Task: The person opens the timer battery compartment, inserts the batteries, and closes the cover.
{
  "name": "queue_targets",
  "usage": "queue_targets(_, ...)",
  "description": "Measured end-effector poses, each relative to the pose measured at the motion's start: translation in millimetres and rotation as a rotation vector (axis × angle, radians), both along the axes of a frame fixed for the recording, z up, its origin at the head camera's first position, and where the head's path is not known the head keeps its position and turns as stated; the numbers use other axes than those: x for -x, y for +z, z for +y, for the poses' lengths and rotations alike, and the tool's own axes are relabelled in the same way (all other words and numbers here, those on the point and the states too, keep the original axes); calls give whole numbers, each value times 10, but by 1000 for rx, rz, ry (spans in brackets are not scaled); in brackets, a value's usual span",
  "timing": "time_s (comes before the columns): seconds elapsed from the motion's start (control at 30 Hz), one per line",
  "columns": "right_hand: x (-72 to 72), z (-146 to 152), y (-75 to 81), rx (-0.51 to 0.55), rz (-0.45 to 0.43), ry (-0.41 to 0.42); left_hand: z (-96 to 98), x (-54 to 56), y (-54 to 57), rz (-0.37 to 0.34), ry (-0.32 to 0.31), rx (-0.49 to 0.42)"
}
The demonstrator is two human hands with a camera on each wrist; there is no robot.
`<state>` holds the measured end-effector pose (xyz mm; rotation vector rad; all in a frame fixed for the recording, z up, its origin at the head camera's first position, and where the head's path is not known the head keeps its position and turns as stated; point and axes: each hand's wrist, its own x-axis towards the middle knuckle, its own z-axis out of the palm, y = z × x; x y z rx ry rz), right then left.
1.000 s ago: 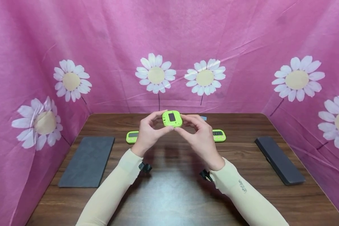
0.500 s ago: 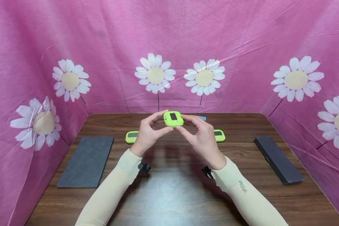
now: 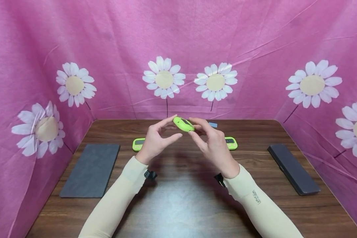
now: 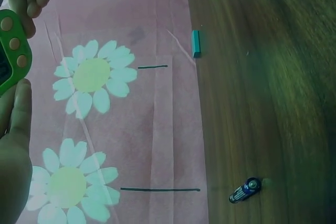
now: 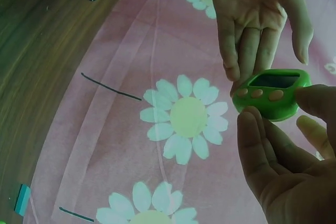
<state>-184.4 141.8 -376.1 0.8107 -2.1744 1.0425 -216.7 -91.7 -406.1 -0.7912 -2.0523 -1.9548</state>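
Observation:
A lime-green digital timer (image 3: pixel 183 124) is raised over the far part of the table, tilted. Its dark screen and pinkish buttons show in the right wrist view. My right hand (image 3: pixel 215 142) pinches its right end between thumb and fingers. Beside it, my left hand (image 3: pixel 157 140) has its fingers stretched out, an index fingertip at the timer's upper left edge. The left thumb stands apart from the timer. Two more green timers lie on the table behind the hands, a left one (image 3: pixel 138 143) and a right one (image 3: pixel 231 143), each partly hidden.
A grey flat notebook-like pad (image 3: pixel 90 170) lies at the left of the wooden table (image 3: pixel 178 211), a dark long case (image 3: pixel 294 168) at the right. A small blue block (image 3: pixel 213 125) sits by the back edge. The left wrist view shows a battery (image 4: pixel 245 190). Pink flowered cloth surrounds the table.
The timer has turned from showing its back with a dark rectangle to a tilted, nearly edge-on pose. The left thumb has come off it, while the right hand keeps its pinch.

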Motion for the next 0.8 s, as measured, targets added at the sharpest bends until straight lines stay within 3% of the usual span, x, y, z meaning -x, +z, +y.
queue_targets(0.23, -4, 6, 7, -15, -14, -4, -5, -1, -18, 17, 27, 60)
queue_targets(0.5, 11, 36, -1, -25, -31, -55, 1, -10, -17, 90, 87, 135)
queue_targets(0.8, 32, 74, 23, 63, -289, -44, 6, -37, 5, 164, 136, 218)
